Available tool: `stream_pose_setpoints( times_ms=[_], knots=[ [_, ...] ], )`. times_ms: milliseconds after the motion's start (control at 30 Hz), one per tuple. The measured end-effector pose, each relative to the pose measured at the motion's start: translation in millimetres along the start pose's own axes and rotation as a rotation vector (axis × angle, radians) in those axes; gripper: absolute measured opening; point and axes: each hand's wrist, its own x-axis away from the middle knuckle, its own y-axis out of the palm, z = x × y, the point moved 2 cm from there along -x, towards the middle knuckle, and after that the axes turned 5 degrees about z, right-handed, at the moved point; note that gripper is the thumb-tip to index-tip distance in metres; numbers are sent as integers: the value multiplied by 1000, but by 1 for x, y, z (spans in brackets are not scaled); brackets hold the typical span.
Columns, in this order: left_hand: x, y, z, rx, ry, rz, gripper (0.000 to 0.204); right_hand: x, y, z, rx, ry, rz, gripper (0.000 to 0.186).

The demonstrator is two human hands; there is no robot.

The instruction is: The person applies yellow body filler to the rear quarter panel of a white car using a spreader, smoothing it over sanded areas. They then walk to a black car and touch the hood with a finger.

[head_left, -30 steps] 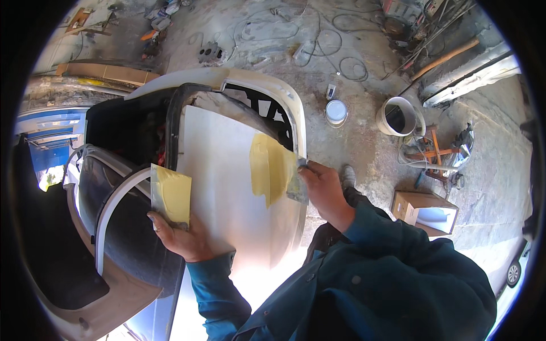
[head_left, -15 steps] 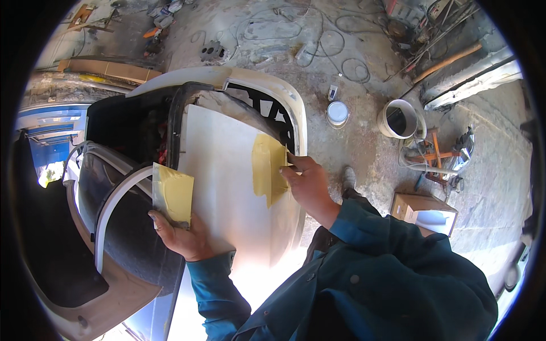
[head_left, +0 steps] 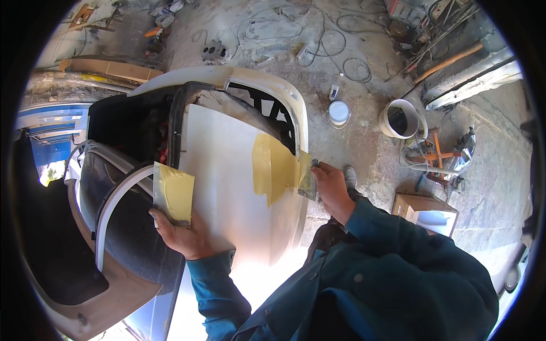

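Observation:
My left hand [head_left: 185, 237] grips a flat mixing plate [head_left: 156, 193] by its lower end, the thumb at its left edge. Yellow body filler [head_left: 176, 193] covers most of that plate. Pinched in my right hand [head_left: 333, 188] is a thin, grey, smeared filler spreader [head_left: 307, 183], at the right edge of the white car panel [head_left: 219, 176]. A spread patch of yellow filler [head_left: 273, 167] lies on the panel, its lower edge uneven. It reaches right up to the spreader, which also carries some yellow.
The car's pale bumper [head_left: 298, 108] curves around the panel's far and right sides. On the floor to the right stand a lidded tub [head_left: 338, 113], a larger bucket [head_left: 384, 122] and a cardboard box [head_left: 404, 209]. Cables [head_left: 324, 48] lie farther off.
My right hand has moved right with the spreader, from over the panel to its edge. The filler patch now extends farther right. My left hand and the plate have barely moved.

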Motion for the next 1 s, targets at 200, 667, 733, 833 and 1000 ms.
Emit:
stream_pose_setpoints(
  times_ms=[200, 667, 733, 833, 1000],
  knots=[
    [-2, -11, -6, -222, 141, 31, 55, -23, 0, 57, -277, 98, -123, 26],
    [-3, -1, -7, -205, 112, -38, 50, 32, 60, -67, 227, -307, -158, 44],
    [-2, 2, -7, -162, 98, -45, 49, 46, 64, -85, 257, -430, -172, 38],
    [-5, 0, -7, -184, 115, -72, 47, 44, 53, -90, 326, -517, -191, 26],
    [-5, -21, -3, -414, 204, -86, 39, 6, 1, -108, 473, -559, -207, 19]
  ],
)
